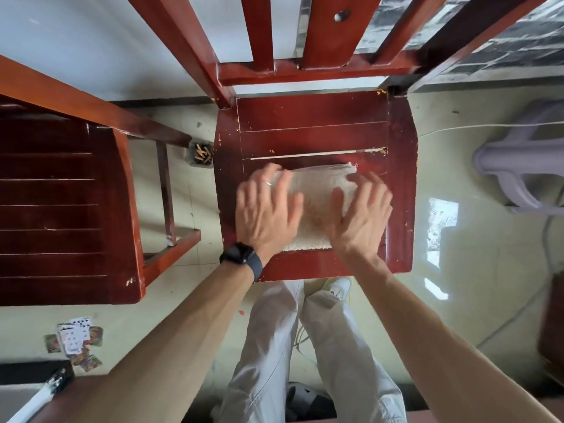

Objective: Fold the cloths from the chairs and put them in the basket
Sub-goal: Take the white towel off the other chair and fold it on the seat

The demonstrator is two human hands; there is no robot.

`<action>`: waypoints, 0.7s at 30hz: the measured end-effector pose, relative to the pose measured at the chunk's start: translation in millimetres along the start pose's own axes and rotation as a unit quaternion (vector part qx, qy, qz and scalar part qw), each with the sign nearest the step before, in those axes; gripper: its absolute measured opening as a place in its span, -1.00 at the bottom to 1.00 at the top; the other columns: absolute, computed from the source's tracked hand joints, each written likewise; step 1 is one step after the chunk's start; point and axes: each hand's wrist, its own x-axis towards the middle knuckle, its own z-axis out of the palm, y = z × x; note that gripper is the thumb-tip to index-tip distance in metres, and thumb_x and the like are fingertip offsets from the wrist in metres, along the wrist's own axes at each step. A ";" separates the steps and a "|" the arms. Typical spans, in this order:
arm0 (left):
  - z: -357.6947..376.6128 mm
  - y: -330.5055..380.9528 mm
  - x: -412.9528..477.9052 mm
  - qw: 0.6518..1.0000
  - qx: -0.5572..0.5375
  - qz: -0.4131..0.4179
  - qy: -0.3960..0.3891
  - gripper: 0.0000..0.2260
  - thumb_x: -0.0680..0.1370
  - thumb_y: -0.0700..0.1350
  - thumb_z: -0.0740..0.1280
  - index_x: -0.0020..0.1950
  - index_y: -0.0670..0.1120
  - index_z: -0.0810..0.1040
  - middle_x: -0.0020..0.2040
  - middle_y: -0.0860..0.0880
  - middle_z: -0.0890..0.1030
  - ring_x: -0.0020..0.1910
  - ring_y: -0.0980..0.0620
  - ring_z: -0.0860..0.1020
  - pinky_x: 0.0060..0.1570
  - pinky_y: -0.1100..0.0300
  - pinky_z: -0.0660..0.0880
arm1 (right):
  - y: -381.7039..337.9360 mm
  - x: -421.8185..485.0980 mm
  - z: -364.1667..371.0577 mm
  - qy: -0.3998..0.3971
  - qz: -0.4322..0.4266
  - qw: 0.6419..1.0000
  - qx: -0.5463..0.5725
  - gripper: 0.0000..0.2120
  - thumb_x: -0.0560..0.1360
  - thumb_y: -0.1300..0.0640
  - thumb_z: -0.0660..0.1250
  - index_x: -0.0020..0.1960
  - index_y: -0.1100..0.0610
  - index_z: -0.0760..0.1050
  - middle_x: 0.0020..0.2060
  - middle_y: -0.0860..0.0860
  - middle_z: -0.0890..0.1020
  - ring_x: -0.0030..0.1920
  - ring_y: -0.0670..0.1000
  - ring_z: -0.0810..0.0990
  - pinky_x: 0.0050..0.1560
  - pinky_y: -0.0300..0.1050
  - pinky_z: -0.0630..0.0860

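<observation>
A folded beige cloth (316, 196) lies on the seat of the red wooden chair (314, 129) directly in front of me. My left hand (267, 212) lies flat on the cloth's left part, fingers spread and straight. My right hand (361, 212) presses flat on its right part, fingers spread too. Both hands cover the cloth's sides; its middle and near edge show between them. No basket is in view.
A second red wooden chair (61, 203) stands to the left. A small container of cigarette butts (200, 154) sits on the floor between the chairs. A pale plastic stool (525, 166) stands at the right. Playing cards (74, 340) lie on the floor at lower left.
</observation>
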 end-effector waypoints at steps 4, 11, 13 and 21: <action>21.0 -1.7 -18.1 0.987 0.026 0.093 -0.127 -0.49 0.65 0.11 0.09 0.61 0.10 0.15 0.63 0.01 0.11 0.60 -0.02 0.08 0.53 -0.18 -0.02 | 10.8 -9.8 18.0 -0.143 -0.124 0.980 -0.065 -0.46 0.68 -0.04 0.08 0.62 0.08 0.15 0.62 0.03 0.16 0.63 0.04 0.05 0.53 0.31 0.08; 44.3 -10.7 -15.9 0.987 0.018 -0.034 -0.159 -0.40 0.62 0.21 0.05 0.63 0.15 -0.06 0.65 -0.02 -0.11 0.61 -0.13 -0.03 0.49 -0.30 -0.08 | 26.1 4.0 25.1 -0.185 0.000 0.977 -0.107 -0.37 0.67 -0.26 -0.09 0.65 -0.09 -0.22 0.65 0.03 -0.11 0.64 0.06 -0.15 0.55 0.30 -0.20; 37.5 0.9 -19.2 0.985 -0.004 -0.095 -0.147 -0.37 0.62 0.21 0.08 0.63 0.09 -0.05 0.64 -0.07 -0.09 0.60 -0.14 0.04 0.49 -0.28 -0.05 | 16.8 1.1 18.4 -0.182 0.043 0.977 -0.107 -0.34 0.67 -0.27 -0.09 0.65 -0.03 -0.19 0.65 0.06 -0.06 0.63 0.10 -0.09 0.56 0.29 -0.13; -5.4 19.0 -15.0 0.797 -0.322 -0.479 -0.174 -0.50 0.53 0.07 0.41 0.38 -0.09 0.37 0.18 -0.11 0.58 -0.01 -0.04 0.57 -0.09 0.16 0.46 | 9.9 11.5 -9.0 -0.255 0.369 0.875 0.183 -0.57 0.48 0.00 0.35 0.27 0.13 0.34 -0.04 0.07 0.59 -0.11 0.08 0.61 -0.28 -0.09 0.51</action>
